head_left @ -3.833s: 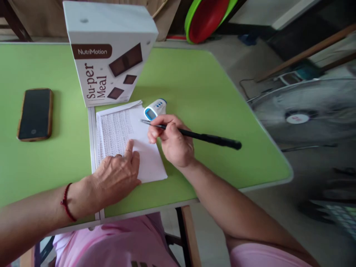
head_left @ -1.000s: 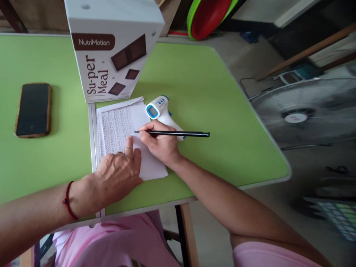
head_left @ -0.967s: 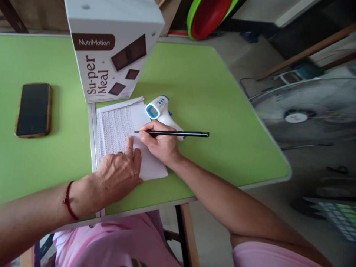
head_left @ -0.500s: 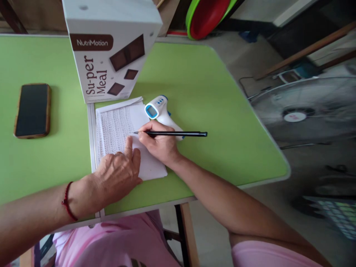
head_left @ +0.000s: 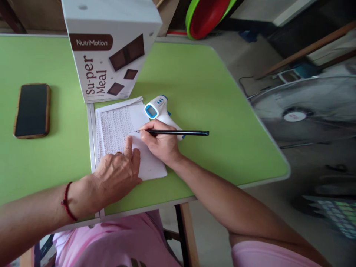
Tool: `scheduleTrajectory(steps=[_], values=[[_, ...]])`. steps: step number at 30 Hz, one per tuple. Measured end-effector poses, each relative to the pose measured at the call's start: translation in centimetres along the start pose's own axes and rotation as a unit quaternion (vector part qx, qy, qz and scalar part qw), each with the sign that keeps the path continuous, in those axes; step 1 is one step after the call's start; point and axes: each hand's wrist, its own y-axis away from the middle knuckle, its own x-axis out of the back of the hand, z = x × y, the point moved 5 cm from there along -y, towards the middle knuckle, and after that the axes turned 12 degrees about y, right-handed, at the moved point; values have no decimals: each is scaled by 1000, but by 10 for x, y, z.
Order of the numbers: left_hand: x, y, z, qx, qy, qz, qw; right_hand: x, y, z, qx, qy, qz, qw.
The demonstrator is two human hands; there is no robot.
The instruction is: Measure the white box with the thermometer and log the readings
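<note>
A black pen point(head_left: 178, 132) is pinched in my right hand point(head_left: 163, 144), its tip at the edge of the handwriting on a white sheet of paper point(head_left: 151, 165). Rows of small writing fill the sheet's left part; the right part is blank. My left hand point(head_left: 119, 172) lies on the lower left of the paper, index finger stretched out and pointing close to the pen tip. Just beyond my right hand, a white and blue infrared thermometer point(head_left: 157, 108) lies on the table, partly covered by that hand.
On the green table point(head_left: 222, 148), a tall white NutriMotion box point(head_left: 111, 55) stands behind the paper. A phone point(head_left: 32, 110) in a brown case lies at the left. A fan point(head_left: 294, 115) stands beyond the table's right edge, and red and green basins point(head_left: 207, 18) are at the back.
My right hand and the pen have shifted very slightly to the right, the tip moving a little off the writing. My left hand stays in place.
</note>
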Motion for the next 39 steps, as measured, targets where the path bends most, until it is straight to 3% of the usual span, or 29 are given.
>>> scheduleTrajectory(steps=[6, 39], values=[[0, 1, 0, 2, -9, 7, 1000, 1, -1, -4, 25, -18, 5, 1000], [-1, 0, -1, -7, -4, 19, 1000, -2, -1, -2, 10, -10, -7, 1000]])
